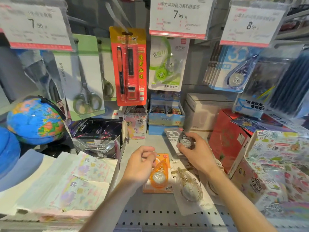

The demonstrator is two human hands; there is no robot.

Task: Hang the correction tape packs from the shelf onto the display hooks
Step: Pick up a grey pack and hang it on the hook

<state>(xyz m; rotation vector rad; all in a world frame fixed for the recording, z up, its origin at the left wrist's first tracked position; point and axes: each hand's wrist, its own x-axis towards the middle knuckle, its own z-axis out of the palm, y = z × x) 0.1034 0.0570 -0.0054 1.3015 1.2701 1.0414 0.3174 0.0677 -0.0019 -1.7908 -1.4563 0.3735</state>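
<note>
Correction tape packs lie on the grey perforated shelf [150,213]: an orange pack [158,174] flat near the middle, and just right of it a clear-and-white pack [189,188] with more white cards partly under it. The right hand [194,149] grips a grey pack [175,139] by its clear blister, lifted a little above the shelf and tilted. The left hand [142,163] hovers over the orange pack's upper left corner with fingers curled in and nothing visibly held. On hooks above hang a green correction tape pack [167,64] and a stack of blue ones [234,69], beneath white price tags. A red pen set [130,66] and scissors [83,77] hang further left, with a globe [35,119] below.
</note>
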